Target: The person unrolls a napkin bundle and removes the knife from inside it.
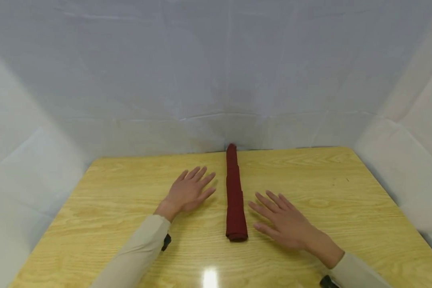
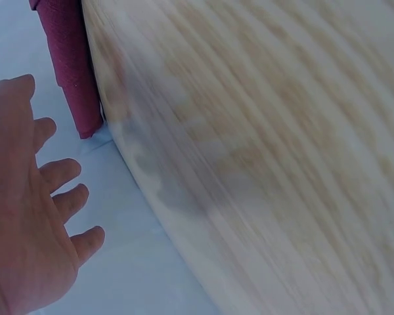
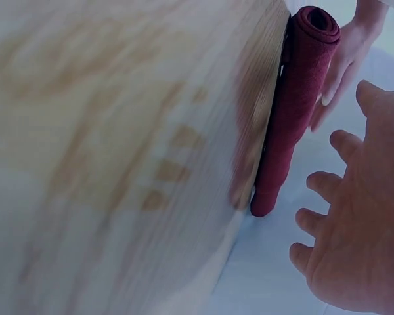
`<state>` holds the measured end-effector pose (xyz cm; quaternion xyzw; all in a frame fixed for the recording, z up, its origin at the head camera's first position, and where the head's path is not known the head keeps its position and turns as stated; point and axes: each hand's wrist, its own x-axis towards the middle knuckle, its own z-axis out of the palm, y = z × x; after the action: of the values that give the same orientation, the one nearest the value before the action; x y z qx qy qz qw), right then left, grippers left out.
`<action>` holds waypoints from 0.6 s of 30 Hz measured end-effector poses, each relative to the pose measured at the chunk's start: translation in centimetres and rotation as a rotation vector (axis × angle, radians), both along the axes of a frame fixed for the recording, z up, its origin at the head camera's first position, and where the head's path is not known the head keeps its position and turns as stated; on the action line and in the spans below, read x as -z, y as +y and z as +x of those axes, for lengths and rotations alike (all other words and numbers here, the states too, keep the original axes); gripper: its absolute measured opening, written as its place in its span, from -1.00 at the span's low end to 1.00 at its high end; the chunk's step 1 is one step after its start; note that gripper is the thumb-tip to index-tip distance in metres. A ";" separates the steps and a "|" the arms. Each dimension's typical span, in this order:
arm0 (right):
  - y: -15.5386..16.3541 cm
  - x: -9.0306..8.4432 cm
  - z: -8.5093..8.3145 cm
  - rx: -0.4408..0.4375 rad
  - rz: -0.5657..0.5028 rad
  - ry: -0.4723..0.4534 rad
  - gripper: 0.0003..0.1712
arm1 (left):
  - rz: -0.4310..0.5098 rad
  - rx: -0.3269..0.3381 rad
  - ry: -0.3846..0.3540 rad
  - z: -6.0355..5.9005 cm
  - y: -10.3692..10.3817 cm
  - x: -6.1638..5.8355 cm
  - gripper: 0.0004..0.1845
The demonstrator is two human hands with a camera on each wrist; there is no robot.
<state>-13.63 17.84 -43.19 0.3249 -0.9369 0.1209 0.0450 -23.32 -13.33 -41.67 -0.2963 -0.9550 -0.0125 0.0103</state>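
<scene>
Head view, from the left: a pale sleeve point(image 1: 137, 248) leads to the left hand point(image 1: 187, 194), spread wide with its fingers extended and holding nothing, over the wood-grain tabletop point(image 1: 111, 200). Just right of its thumb, between the two hands and touching neither, a dark red fabric roll point(image 1: 235, 192) lies lengthwise. Its near end sits about level with the right thumb; its far end reaches beyond both hands' fingertips to the pale sheet backdrop point(image 1: 147, 136). Right of the roll, the right hand point(image 1: 284, 224) is likewise spread wide and empty, slightly nearer the person than the left.

The roll's layers step unevenly and no tie is visible, so a knock from either hand could, I judge, set it rolling sideways or loosen its outer wrap; a push away from the hands might crumple the far end against the sheet.

The left wrist view shows the left palm, with only part of the roll past it, the coiled end out of frame. The right wrist view shows that coil plainly, wound round a hollow centre that the head view barely reveals.
</scene>
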 end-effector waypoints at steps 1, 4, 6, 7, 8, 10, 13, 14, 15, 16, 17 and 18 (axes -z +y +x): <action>-0.1 0.0 0.0 -0.001 0.000 -0.004 -0.34 | 0.001 0.005 -0.003 -0.1 0.1 0.0 -0.37; -0.2 -0.1 0.0 -0.006 0.002 -0.018 -0.34 | -0.014 0.020 -0.005 -0.5 0.5 0.1 -0.37; -0.3 -0.1 -0.1 -0.007 0.005 -0.026 -0.34 | -0.026 0.027 -0.002 -0.7 0.8 0.0 -0.36; -0.4 -0.1 -0.1 -0.009 0.003 -0.031 -0.34 | -0.035 0.029 0.002 -0.9 0.9 0.0 -0.36; -0.5 0.0 -0.2 -0.009 0.005 -0.035 -0.34 | -0.039 0.033 0.006 -1.0 1.0 0.0 -0.37; -0.5 0.0 -0.2 -0.008 0.008 -0.037 -0.33 | -0.039 0.041 0.011 -1.3 1.2 -0.1 -0.37; -0.7 0.1 -0.3 -0.007 0.015 -0.036 -0.33 | -0.039 0.055 0.010 -1.6 1.6 -0.1 -0.37; -0.8 0.1 -0.4 -0.008 0.020 -0.034 -0.33 | -0.036 0.059 0.009 -1.7 1.7 0.0 -0.37; -0.9 0.1 -0.4 -0.009 0.024 -0.033 -0.33 | -0.037 0.061 0.009 -1.9 1.8 0.0 -0.37; -1.0 0.1 -0.4 -0.012 0.028 -0.032 -0.33 | -0.035 0.063 0.009 -2.0 1.9 0.0 -0.37; -1.1 0.1 -0.4 -0.014 0.031 -0.032 -0.33 | -0.034 0.064 0.008 -2.1 2.0 0.1 -0.37; -1.2 0.0 -0.4 -0.016 0.036 -0.030 -0.33 | -0.029 0.066 0.009 -2.2 2.1 0.1 -0.37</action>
<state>-14.07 16.66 -43.23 0.3314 -0.9368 0.1092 0.0239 -25.53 -11.27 -41.78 -0.3280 -0.9446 0.0023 0.0096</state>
